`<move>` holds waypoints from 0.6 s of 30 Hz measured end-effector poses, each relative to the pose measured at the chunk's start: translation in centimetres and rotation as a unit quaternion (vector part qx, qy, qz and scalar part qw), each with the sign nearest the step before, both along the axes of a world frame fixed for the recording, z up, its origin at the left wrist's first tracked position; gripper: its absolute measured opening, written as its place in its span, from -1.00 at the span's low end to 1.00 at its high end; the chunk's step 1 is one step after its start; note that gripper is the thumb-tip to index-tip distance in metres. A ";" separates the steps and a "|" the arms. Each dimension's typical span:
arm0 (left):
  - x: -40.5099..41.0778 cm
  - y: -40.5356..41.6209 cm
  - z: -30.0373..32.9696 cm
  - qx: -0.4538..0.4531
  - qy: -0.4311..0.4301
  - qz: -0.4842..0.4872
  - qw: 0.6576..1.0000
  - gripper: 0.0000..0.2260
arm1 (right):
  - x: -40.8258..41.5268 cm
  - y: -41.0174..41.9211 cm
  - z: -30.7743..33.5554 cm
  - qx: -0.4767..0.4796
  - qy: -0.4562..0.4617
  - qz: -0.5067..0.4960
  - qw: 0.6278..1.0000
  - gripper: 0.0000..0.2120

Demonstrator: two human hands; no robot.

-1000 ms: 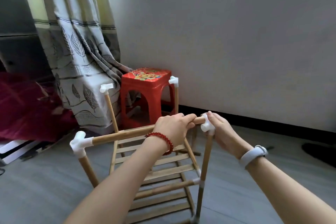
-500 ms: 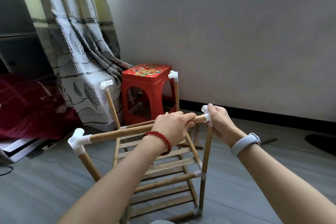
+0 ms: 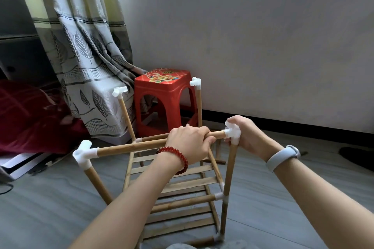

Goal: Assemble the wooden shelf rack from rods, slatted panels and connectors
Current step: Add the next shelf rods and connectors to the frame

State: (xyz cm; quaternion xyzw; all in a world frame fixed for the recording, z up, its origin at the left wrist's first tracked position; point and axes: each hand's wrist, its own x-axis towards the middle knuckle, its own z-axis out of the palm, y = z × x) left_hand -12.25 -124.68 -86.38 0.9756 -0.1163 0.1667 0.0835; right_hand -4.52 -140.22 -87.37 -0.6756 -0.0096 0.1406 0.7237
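A partly built wooden rack stands on the floor, with slatted panels [image 3: 176, 186] between upright rods. My left hand [image 3: 191, 143] is wrapped around the near top rod [image 3: 129, 146], close to its right end. My right hand [image 3: 248, 135] grips the white corner connector [image 3: 232, 132] that joins this rod to the near right upright [image 3: 229, 170]. The rod's left end sits in another white connector [image 3: 84, 152]. Both far uprights carry white connectors [image 3: 119, 91] [image 3: 196, 83] with nothing between them.
A red plastic stool [image 3: 162, 103] stands just behind the rack against the wall. A grey leaf-patterned curtain [image 3: 85, 52] hangs at the left, with dark red fabric [image 3: 26, 119] on the floor beside it. Grey floor surrounds the rack.
The view has tilted downward slightly. My right hand has settled more fully over the corner connector, and the rod end sits closer into it. My left hand keeps its hold.
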 end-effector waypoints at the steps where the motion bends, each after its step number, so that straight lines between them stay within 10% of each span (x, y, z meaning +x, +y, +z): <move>1: 0.0 0.1 0.0 0.005 0.001 -0.002 1.000 -0.70 | 0.2 -0.1 0.2 0.020 0.019 0.005 1.000 -0.88; 8: 0.2 0.5 0.0 0.007 0.006 0.000 1.000 -0.71 | 1.0 0.4 1.1 0.023 0.013 0.124 0.992 -0.80; 18: 0.3 -0.2 -1.0 0.013 -0.051 0.022 0.998 -0.78 | 1.3 3.0 -0.4 -0.171 -0.085 -0.022 0.981 -0.70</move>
